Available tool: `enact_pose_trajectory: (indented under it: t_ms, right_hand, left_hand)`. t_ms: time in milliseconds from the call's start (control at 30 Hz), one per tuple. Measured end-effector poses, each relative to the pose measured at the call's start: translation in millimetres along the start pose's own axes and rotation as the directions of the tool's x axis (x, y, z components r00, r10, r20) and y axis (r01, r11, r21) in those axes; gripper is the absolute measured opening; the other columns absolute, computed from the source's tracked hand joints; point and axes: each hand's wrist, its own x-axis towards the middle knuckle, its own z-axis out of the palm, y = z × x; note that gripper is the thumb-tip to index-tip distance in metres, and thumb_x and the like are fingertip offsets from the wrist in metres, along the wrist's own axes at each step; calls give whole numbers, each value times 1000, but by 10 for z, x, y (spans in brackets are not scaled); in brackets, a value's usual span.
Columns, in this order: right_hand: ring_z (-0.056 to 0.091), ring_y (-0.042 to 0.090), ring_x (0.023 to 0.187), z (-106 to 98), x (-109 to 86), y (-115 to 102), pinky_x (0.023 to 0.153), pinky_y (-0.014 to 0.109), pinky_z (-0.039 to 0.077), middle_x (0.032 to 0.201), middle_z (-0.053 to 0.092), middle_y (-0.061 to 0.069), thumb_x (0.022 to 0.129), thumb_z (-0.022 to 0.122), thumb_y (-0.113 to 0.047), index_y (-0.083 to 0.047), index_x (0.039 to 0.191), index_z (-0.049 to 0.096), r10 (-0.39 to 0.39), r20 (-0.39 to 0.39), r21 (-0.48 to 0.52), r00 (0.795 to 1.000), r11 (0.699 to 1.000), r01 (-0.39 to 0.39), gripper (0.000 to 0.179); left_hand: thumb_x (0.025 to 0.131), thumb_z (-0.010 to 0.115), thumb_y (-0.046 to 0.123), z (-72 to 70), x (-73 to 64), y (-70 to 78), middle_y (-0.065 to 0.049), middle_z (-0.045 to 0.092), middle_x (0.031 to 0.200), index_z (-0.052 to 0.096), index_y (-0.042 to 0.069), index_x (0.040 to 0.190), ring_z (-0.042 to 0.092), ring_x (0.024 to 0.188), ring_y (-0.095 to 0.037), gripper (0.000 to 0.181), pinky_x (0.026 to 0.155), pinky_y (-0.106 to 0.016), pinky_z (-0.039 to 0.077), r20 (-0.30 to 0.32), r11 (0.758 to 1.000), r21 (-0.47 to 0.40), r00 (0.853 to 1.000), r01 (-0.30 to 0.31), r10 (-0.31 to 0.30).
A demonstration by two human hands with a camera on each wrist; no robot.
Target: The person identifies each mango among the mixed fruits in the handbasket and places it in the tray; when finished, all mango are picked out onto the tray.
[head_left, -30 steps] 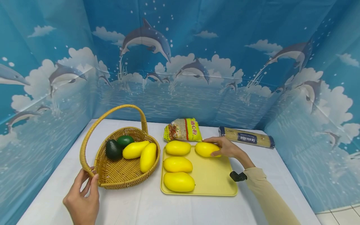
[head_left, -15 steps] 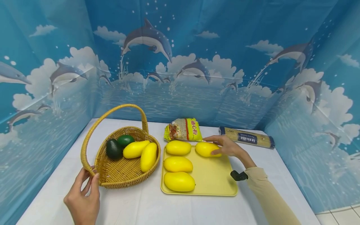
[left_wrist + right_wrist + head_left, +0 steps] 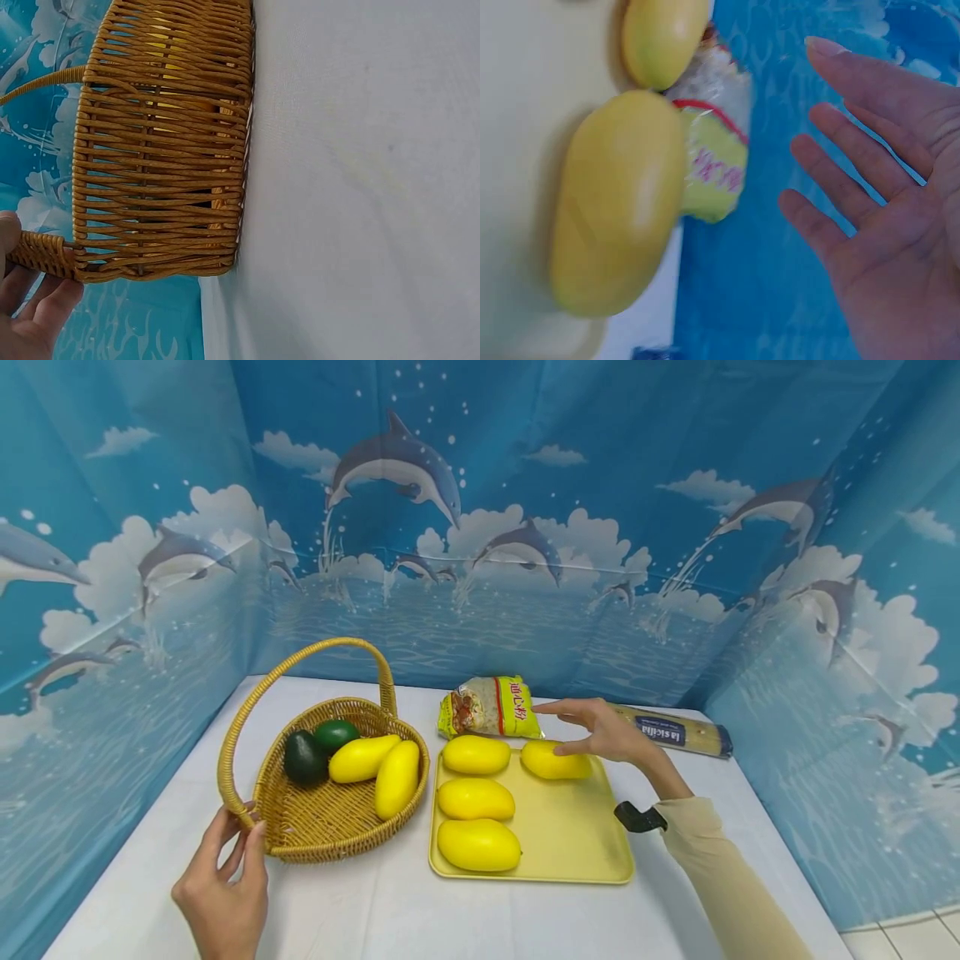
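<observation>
My left hand (image 3: pixel 225 885) grips the base of the handle of a wicker basket (image 3: pixel 322 852); the left wrist view shows fingers and thumb around the handle (image 3: pixel 37 251). Inside the basket lie two dark green avocados (image 3: pixel 305 758) and two yellow mangoes (image 3: pixel 396 779). Just above a mango (image 3: pixel 555 762) at the back right of a yellow tray (image 3: pixel 577 852) is my right hand (image 3: pixel 611 735). Its fingers are spread and hold nothing; in the right wrist view they stand apart from the mango (image 3: pixel 619 206). A column of three more mangoes (image 3: pixel 476 799) lies along the tray's left side.
Behind the tray lies a yellow bag of pasta (image 3: pixel 491 707). A long pack of spaghetti (image 3: pixel 675 732) sits at the back right, partly behind my right hand. Blue dolphin-print curtains (image 3: pixel 480 610) enclose the white table (image 3: pixel 360 910) at the back and sides.
My right hand has let go of the mango at the tray's back right and risen off it. The left hand stays on the basket handle.
</observation>
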Motion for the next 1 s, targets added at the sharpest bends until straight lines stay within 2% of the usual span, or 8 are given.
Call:
enact_pose_trajectory:
  t_ms: [133,333,467,667,833,1000]
  right_hand:
    - [47,46,148,-57,162,-272,125,66,39,157,57,21,91,86,-4,4,152,57,-53,40,-8,998,999,53,68]
    - [50,38,149,-71,467,-739,126,60,43,158,57,15,92,87,-9,-3,154,58,-106,177,-6,978,994,109,69]
    - [52,32,148,-4,700,-995,124,56,47,158,58,13,93,87,-11,-2,154,58,-178,269,9,946,983,182,68]
    - [57,30,143,159,1069,-1253,120,51,53,155,60,18,94,85,-6,4,152,57,-316,363,115,877,949,294,65]
    - [55,28,145,312,1352,-1403,124,42,49,155,59,20,95,84,-5,6,151,56,-346,421,185,838,938,295,64]
    - [54,27,147,523,1627,-1497,128,41,44,155,57,24,93,82,2,9,151,53,-370,460,269,807,924,271,65]
  left_hand:
    - [93,79,-8,-10,-4,4,-21,77,122,70,-5,136,56,111,21,44,91,-4,52,-3,1000,-1,1000,-4,4]
    - [93,80,-9,-27,-4,-3,-22,77,121,70,-5,136,56,110,21,44,91,-3,52,-15,1000,2,1000,3,-3]
    - [93,79,-9,-33,-4,-1,-22,77,121,70,-5,136,56,110,21,45,91,-3,52,-12,1000,-6,1000,2,-2]
    - [92,79,-11,-23,1,-18,-23,77,121,70,-7,135,58,111,19,44,91,-5,53,-15,999,-32,1000,-20,20]
    - [91,78,-13,-10,8,-21,-23,77,121,69,-8,135,58,112,19,45,92,-6,53,-8,999,-38,999,-36,36]
    - [92,78,-12,-1,5,-8,-23,77,122,69,-6,137,58,112,19,46,91,-5,53,-6,999,-44,1000,-26,25]
